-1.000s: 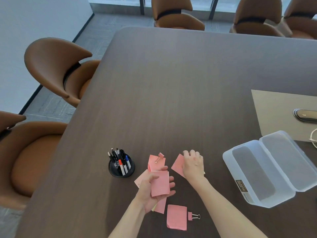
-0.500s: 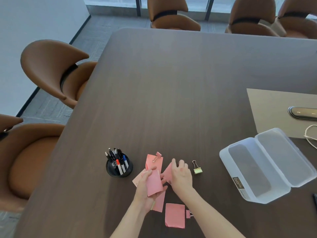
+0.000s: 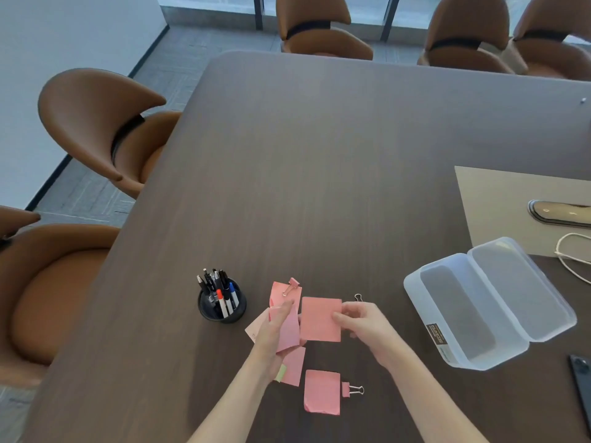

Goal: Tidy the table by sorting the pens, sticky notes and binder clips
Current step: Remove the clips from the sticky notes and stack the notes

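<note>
My right hand (image 3: 361, 321) holds a pink sticky note (image 3: 319, 319) by its right edge, lifted above the table. My left hand (image 3: 271, 334) grips a small stack of pink sticky notes (image 3: 287, 330). Behind them lies a pink note with a pink binder clip (image 3: 292, 285) on it. Another pink sticky pad (image 3: 321, 391) lies near me, a pink binder clip (image 3: 350, 389) at its right side. A further clip (image 3: 358, 297) peeks out behind my right hand. The pens stand in a black cup (image 3: 222, 303) to the left.
An open clear plastic box (image 3: 489, 302) sits at the right on the dark table (image 3: 319, 171). Behind it lie a grey mat (image 3: 499, 203) and a white cable (image 3: 572, 257). A black phone (image 3: 582, 378) lies at the right edge. Brown chairs surround the table.
My right hand has picked a pink note off the table and raised it beside the stack in my left hand. It now covers most of the clip seen earlier.
</note>
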The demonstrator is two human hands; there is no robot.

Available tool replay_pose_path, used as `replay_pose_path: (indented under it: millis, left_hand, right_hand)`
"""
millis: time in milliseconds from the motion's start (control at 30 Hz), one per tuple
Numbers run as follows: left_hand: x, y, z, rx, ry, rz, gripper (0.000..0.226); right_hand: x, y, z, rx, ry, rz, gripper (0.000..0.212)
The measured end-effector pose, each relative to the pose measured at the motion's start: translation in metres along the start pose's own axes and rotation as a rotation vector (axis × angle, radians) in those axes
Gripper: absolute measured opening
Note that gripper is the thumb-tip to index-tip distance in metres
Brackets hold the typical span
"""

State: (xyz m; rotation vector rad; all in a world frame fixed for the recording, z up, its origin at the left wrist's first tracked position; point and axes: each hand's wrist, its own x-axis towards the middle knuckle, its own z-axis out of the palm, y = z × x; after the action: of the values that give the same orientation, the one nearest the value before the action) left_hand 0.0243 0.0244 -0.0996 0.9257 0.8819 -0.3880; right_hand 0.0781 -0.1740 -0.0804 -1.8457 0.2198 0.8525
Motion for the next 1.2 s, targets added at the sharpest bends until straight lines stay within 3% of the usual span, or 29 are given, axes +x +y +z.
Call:
replay_pose_path:
  millis: [167, 333, 467, 567, 633, 733, 933, 1033, 1100, 1200]
  left_hand:
    - [-0.006, -0.005, 0.014, -0.015, -0.117, -0.068, 0.029]
    - [-0.010, -0.009, 0.015, 0.025, -0.231, -0.108, 0.035]
    - [-0.006, -0.012, 0.010, 0.032, -0.213, -0.129, 0.042]
    - [-0.005, -0.013, 0.004, -0.013, -0.129, -0.125, 0.054]
    - [-0.008, -0.014, 0.000, 0.007, -0.120, -0.134, 0.062]
    - [-0.011, -0.020, -0.005, 0.037, -0.120, -0.161, 0.061]
    - [-0.012, -0.027, -0.008, 0.049, -0.056, -0.160, 0.046]
    - [-0.013, -0.024, -0.009, 0.035, -0.019, -0.105, 0.032]
    - [-0.010, -0.021, -0.012, 0.089, 0.033, -0.035, 0.028]
    - [-0.012, -0.019, -0.013, 0.251, 0.003, -0.001, 0.031]
  right_hand:
    - [-0.012, 0.002, 0.032, -0.004, 0.020, 0.021, 0.020]
    - [-0.015, 0.007, 0.054, -0.299, 0.268, -0.150, 0.017]
    - [-0.018, 0.033, 0.049, -0.458, 0.462, -0.250, 0.027]
    - [-0.026, 0.069, 0.052, -0.726, 0.308, -0.169, 0.033]
    - [-0.031, 0.094, 0.065, -0.953, 0.153, -0.165, 0.051]
    - [-0.033, 0.114, 0.081, -1.116, 0.093, -0.150, 0.077]
    - [-0.026, 0.101, 0.078, -1.150, 0.004, -0.230, 0.051]
    - [-0.028, 0.086, 0.060, -1.089, -0.036, -0.318, 0.013]
    - [-0.028, 0.077, 0.042, -0.931, -0.114, -0.366, 0.032]
    - [-0.030, 0.050, 0.027, -0.756, -0.096, -0.443, 0.031]
